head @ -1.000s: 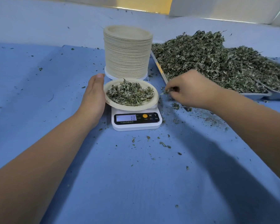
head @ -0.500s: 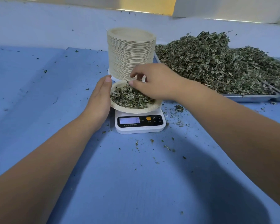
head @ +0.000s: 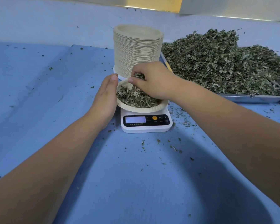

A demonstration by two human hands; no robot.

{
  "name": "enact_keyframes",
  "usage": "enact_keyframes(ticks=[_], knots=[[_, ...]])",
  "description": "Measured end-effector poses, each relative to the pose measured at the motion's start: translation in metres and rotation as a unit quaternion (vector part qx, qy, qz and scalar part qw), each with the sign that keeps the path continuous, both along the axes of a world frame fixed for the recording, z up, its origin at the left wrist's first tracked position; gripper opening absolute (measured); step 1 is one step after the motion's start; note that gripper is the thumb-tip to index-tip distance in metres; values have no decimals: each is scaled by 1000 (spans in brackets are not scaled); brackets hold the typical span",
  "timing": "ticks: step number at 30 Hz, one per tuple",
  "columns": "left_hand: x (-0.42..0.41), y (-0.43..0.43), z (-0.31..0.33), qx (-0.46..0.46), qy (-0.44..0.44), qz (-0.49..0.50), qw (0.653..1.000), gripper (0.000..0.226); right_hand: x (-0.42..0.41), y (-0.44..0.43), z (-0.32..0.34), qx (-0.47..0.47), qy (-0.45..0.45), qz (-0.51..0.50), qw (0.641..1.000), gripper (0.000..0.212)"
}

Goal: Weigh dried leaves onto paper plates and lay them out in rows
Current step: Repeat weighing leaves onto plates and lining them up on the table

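Crossing the blue cloth (head: 136,175) from the lower corners of the frame, both forearms meet at the centre, where a white scale (head: 145,126) carries a paper plate (head: 152,109) of dried leaves (head: 136,99). The left hand (head: 106,96) lies flat, fingers straight, against the plate's left rim, while the right hand (head: 153,80) hangs over its far side, fingers curled round a clump of those leaves and hiding part of the rim. Behind them a tall plate stack (head: 137,50) stands at upper centre, and a leaf heap (head: 220,62) fills a metal tray (head: 252,98) at upper right.
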State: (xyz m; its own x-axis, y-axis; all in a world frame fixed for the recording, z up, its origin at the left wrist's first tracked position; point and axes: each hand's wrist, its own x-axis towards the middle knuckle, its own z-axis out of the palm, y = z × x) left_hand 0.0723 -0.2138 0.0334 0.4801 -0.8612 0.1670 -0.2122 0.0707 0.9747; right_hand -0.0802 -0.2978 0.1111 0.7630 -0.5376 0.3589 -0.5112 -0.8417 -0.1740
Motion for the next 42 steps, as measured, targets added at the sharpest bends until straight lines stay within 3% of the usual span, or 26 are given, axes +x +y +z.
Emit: enact_keyframes(ticks=[5, 17, 25, 29, 36, 42], knots=[[0, 0, 0, -6, -3, 7, 1000, 30, -4, -4, 12, 17, -91, -42, 995, 28], [0, 1, 0, 0, -13, 2, 1000, 28, -5, 2, 13, 47, -145, -60, 987, 21], [1, 0, -2, -1, -3, 4, 1000, 32, -9, 0, 17, 73, -120, -60, 988, 13], [0, 0, -2, 0, -14, 7, 1000, 40, -10, 1, 18, 78, -134, -63, 986, 13], [0, 1, 0, -2, -2, 8, 1000, 48, -11, 1, 17, 69, -81, -66, 992, 17], [-1, 2, 0, 2, -7, 10, 1000, 51, -13, 1, 21, 119, -57, -53, 990, 19]])
